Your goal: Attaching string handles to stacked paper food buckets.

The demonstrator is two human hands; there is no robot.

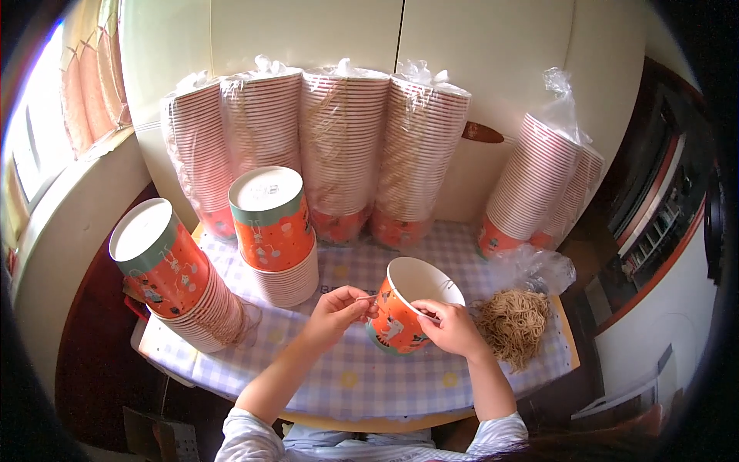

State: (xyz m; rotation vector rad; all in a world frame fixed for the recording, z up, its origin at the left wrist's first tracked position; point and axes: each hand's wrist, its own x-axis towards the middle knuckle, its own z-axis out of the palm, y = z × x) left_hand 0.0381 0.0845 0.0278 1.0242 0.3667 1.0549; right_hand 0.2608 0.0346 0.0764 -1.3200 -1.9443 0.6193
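An orange paper bucket [396, 322] with a white inside stands upright in front of me, its mouth facing up. My left hand [339, 314] is closed in a pinch at the bucket's left side, on a thin cord [365, 297] that reaches the bucket wall near the rim. My right hand [453, 329] is closed on the near right part of the rim, fingertips at the edge. A short bit of cord [448, 285] shows at the inner far right wall. To the right of my right hand lies a heap of tan cords [516, 327].
Two stacks of upturned orange buckets [271, 231] [173, 269] stand at the left; cords hang by the leftmost. Tall bagged bucket stacks [342, 146] line the back, with more bagged stacks [531, 181] at the back right. Crumpled clear plastic [535, 268] lies behind the cords. A checked tablecloth [400, 385] covers the table.
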